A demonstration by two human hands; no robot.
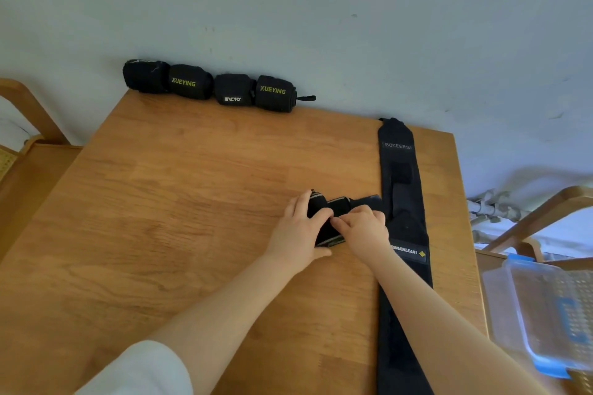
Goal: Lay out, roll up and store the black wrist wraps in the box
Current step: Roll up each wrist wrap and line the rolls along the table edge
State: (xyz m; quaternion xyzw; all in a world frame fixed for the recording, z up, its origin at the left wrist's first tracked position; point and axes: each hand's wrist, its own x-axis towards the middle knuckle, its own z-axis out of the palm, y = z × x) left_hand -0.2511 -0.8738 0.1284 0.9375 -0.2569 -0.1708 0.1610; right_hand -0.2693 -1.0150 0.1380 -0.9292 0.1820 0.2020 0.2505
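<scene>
Black elastic fabric, a half-rolled wrist wrap (pixel 330 218), sits right of centre on the wooden counter (pixel 192 202), gripped by the left hand (pixel 300 234) and pinched by the right hand (pixel 364 228). Rolling looks underway; next it needs tightening toward the flat black strap (pixel 402 202). Four rolled black wraps (pixel 208 85) line the far edge; the clear blue-lidded box (pixel 539 308) waits right.

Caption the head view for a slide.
Both hands roll a wrap on the table; four rolls line the wall.
</scene>
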